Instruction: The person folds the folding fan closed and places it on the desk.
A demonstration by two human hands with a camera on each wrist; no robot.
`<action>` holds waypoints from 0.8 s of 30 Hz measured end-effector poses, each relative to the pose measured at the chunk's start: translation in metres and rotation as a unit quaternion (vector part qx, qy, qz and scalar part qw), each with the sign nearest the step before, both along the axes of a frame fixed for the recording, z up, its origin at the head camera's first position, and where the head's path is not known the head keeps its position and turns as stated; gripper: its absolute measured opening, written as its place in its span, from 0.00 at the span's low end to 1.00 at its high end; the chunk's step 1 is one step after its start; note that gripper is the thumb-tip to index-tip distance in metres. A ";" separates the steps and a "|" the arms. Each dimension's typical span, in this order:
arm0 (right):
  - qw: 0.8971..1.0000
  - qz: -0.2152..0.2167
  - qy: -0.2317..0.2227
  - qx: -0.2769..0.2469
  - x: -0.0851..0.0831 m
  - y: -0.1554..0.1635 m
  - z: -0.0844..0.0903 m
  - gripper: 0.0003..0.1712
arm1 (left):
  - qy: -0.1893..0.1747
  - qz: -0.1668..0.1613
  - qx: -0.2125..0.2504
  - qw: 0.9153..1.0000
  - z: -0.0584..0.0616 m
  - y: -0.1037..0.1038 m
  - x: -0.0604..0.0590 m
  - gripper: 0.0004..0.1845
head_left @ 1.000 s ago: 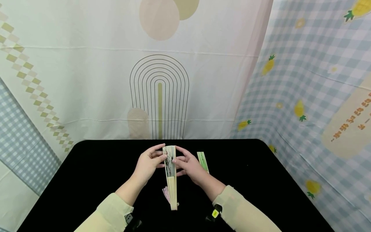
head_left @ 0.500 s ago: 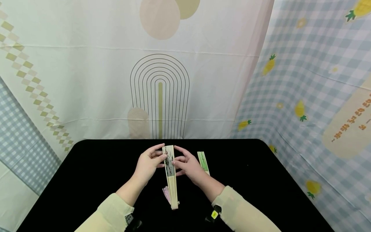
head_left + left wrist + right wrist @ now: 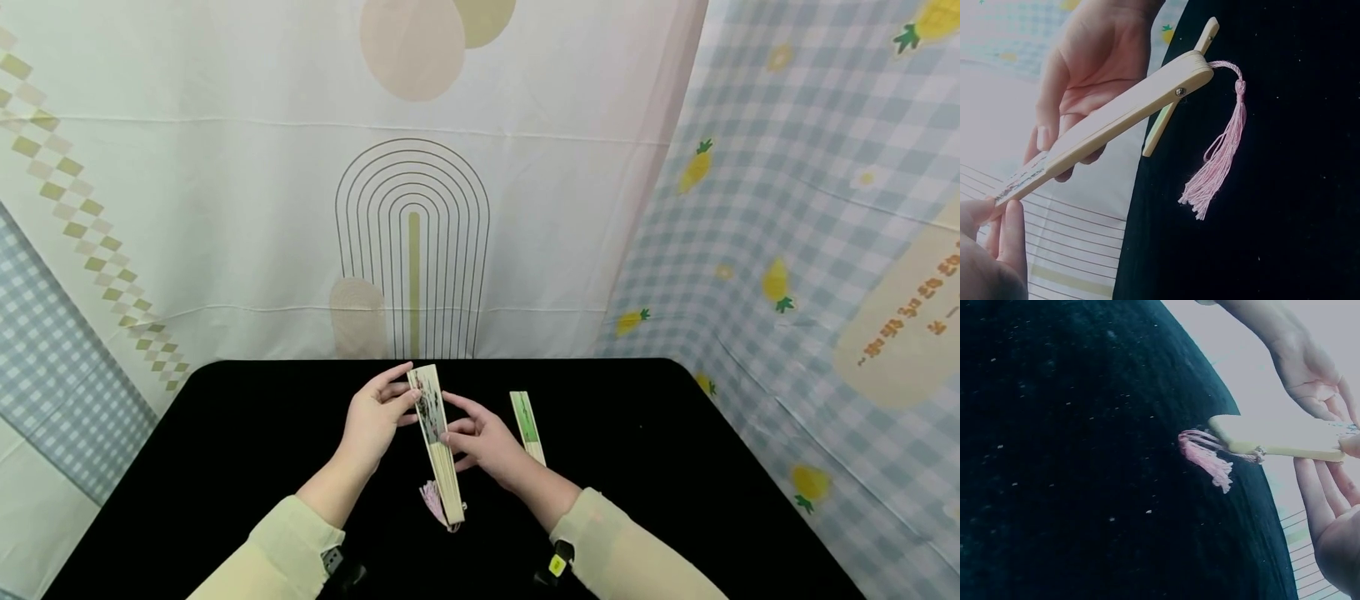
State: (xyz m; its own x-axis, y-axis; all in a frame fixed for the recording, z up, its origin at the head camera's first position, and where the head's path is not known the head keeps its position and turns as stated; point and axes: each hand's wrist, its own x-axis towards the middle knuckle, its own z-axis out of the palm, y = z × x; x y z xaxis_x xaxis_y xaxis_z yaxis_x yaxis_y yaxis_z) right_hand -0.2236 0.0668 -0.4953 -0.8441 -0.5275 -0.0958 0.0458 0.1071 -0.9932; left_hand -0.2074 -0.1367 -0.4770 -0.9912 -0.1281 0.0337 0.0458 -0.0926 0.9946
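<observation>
A closed folding fan (image 3: 443,471), with pale ribs and a dark painted pattern on its upper part, is held up over the black table. My left hand (image 3: 370,421) pinches its upper end between thumb and fingers. Around the middle, my right hand (image 3: 491,443) holds it from the right, thumb in front and fingers behind. From the lower, riveted end hangs a pink tassel (image 3: 1219,156), also visible in the right wrist view. In the left wrist view the fan (image 3: 1129,103) slants across, my right hand (image 3: 1107,59) beyond it.
A second closed folding fan (image 3: 526,418), green at its upper part, lies on the black table (image 3: 637,483), right of my right hand. Behind the table hangs a pale printed curtain (image 3: 540,250), with a blue checked one (image 3: 750,167) on the right.
The fan has tilted, its upper end leaning left and its lower end rising a little. My left hand shifted left with it. My right hand sits lower along the fan.
</observation>
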 end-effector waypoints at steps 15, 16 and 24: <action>0.999 0.041 0.005 0.003 0.016 0.008 -0.011 0.39 | 0.005 0.026 0.022 0.999 0.004 -0.008 0.000 0.25; 0.999 0.043 0.007 0.006 0.016 0.008 -0.011 0.39 | 0.005 0.028 0.022 0.999 0.004 -0.008 0.000 0.25; 0.999 0.045 0.016 0.012 0.022 0.008 -0.012 0.38 | 0.015 0.042 0.023 0.999 0.002 -0.010 0.001 0.25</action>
